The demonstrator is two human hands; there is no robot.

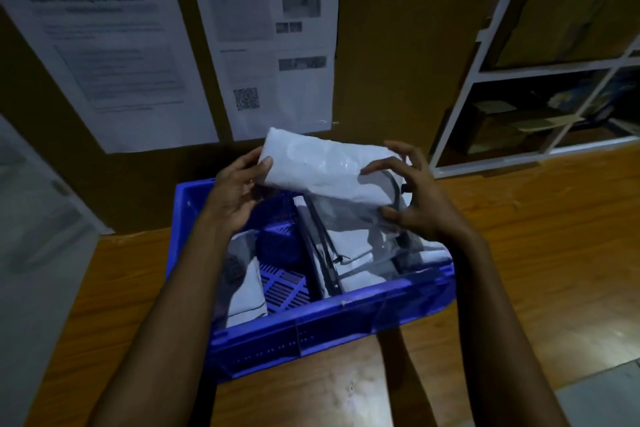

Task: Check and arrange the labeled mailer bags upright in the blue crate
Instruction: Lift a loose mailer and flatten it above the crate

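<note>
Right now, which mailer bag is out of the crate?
The white mailer bag held above the blue crate, gripped by the left hand and right hand. The other bags sit down inside the crate.

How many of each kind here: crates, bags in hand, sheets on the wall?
Blue plastic crate: 1
White plastic mailer bag, held by left hand and right hand: 1
White printed paper sheets on the cardboard wall: 2
Total: 4
Bags inside the crate overlap; their count cannot be told.
</note>
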